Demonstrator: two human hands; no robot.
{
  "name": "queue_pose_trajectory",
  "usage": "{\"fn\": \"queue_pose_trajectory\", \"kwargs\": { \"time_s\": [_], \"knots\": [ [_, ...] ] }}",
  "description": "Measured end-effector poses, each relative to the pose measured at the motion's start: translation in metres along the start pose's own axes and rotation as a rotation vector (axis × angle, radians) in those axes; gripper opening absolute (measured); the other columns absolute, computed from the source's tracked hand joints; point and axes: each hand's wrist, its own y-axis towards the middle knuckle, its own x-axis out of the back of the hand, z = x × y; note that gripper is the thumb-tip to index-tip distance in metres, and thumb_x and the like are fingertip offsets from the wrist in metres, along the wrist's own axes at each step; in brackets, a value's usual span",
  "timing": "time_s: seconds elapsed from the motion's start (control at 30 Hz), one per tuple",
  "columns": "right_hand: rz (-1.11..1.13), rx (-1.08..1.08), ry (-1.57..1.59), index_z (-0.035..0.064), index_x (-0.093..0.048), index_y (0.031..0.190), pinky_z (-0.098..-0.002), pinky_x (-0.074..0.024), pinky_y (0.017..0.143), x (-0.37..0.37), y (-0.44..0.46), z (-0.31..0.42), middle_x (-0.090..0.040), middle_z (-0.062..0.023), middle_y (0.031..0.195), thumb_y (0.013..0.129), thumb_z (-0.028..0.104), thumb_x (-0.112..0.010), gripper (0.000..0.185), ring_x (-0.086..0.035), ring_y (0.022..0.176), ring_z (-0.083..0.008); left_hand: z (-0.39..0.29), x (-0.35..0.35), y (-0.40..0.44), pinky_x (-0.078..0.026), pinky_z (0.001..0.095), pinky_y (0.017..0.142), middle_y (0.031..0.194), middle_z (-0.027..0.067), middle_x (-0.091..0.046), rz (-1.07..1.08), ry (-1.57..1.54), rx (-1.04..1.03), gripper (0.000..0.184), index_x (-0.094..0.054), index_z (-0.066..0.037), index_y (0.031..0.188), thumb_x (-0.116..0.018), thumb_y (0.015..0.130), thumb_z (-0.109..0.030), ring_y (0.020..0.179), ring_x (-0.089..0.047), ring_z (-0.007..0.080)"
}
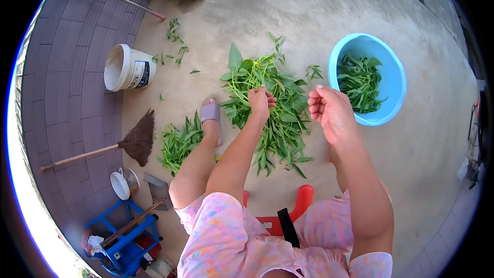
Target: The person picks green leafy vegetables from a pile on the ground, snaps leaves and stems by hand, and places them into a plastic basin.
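A loose heap of water spinach [288, 118], with long pointed leaves and pale stems, lies on the floor in front of me. My left hand [261, 101] is over the middle of this heap, its fingers curled closed around what looks like a stem, mostly hidden by the hand. Right of the heap, my right hand [332, 110] is raised with its fingers bent in towards the thumb; anything between them is too small to make out. Just beyond that hand stands a light blue basin [395, 85] with picked green leaves [360, 82] inside.
A smaller pile of greens [180, 144] lies by my left sandal [210, 110]. Along the tiled wall are a white bucket [139, 74], a broom [138, 139], a small pail [121, 184] and a blue frame [123, 247]. Loose sprigs [175, 33] are scattered on the concrete. Under me is a red stool [303, 198].
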Motion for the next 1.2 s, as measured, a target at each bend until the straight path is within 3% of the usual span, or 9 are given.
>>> {"fn": "queue_pose_trajectory", "kwargs": {
  "time_s": [0.1,0.17,0.4,0.7,0.9,1.0,1.2],
  "knots": [
    [0.008,0.014,-0.007,0.003,-0.055,0.073,-0.0212,-0.0373,0.049,-0.005,-0.001,-0.005,-0.053,-0.0026,0.064,0.078,0.019,-0.052,0.017,-0.047,0.054,-0.0089,-0.032,0.012,-0.046,-0.037,0.0241,0.032,0.064,0.0078,-0.051,-0.034,0.12,-0.091,0.016,-0.04,-0.003,0.077,-0.043,0.084,-0.017,0.039,-0.048,0.0144],
    [0.019,0.034,0.0,0.0031,-0.055,0.073,-0.0212,-0.0372,0.048,-0.006,-0.002,-0.005,-0.053,-0.0026,0.064,0.078,0.018,-0.052,0.016,-0.047,0.053,-0.0088,-0.051,0.026,-0.07,-0.036,0.0227,0.032,0.065,0.0076,-0.052,0.159,0.141,-0.068,0.015,-0.043,-0.004,0.08,-0.046,0.083,-0.018,0.04,-0.048,0.0133],
    [0.063,0.084,-0.181,0.0049,-0.055,0.076,-0.0208,-0.0366,0.047,-0.007,-0.004,-0.007,-0.052,-0.0008,0.066,0.079,0.02,-0.052,0.015,-0.046,0.053,-0.0078,-0.083,0.056,-0.157,-0.043,0.0219,0.044,0.077,0.0064,-0.056,0.401,0.119,-0.24,0.013,-0.052,-0.002,0.089,-0.048,0.084,-0.013,0.055,-0.055,0.0131],
    [0.077,0.13,-0.238,0.0057,-0.056,0.076,-0.0193,-0.0346,0.046,-0.01,-0.005,-0.01,-0.051,0.0003,0.063,0.076,0.018,-0.056,0.012,-0.045,0.053,-0.0065,-0.063,0.043,-0.152,-0.042,0.0212,0.053,0.076,0.0052,-0.056,0.54,0.093,-0.298,0.013,-0.053,-0.001,0.089,-0.045,0.085,-0.01,0.061,-0.053,0.0106],
    [0.069,0.095,-0.194,0.0071,-0.057,0.073,-0.0196,-0.0316,0.046,-0.014,-0.007,0.001,-0.051,0.0014,0.062,0.073,0.015,-0.061,0.009,-0.043,0.05,-0.0063,-0.061,0.028,-0.137,-0.045,0.0226,0.055,0.077,0.0051,-0.056,0.629,0.276,-0.482,0.014,-0.052,0.001,0.092,-0.042,0.086,-0.007,0.063,-0.053,0.0103],
    [0.25,0.156,-0.218,0.0051,-0.058,0.07,-0.0191,-0.0301,0.045,-0.014,-0.006,0.001,-0.049,0.0035,0.057,0.071,0.013,-0.063,0.01,-0.04,0.048,-0.0047,-0.06,0.027,-0.131,-0.046,0.0232,0.058,0.078,0.0054,-0.056,0.633,0.309,-0.512,0.014,-0.052,0.001,0.091,-0.041,0.086,-0.005,0.065,-0.053,0.0104],
    [0.381,0.159,-0.32,0.0026,-0.06,0.076,-0.0172,-0.0303,0.045,-0.021,-0.017,0.003,-0.054,0.0008,0.063,0.071,0.01,-0.063,0.009,-0.04,0.05,-0.0037,-0.061,0.021,-0.138,-0.046,0.023,0.062,0.075,0.0052,-0.056,0.62,0.399,-0.627,0.013,-0.052,0.001,0.09,-0.041,0.086,-0.005,0.066,-0.053,0.0106]
  ]
}}
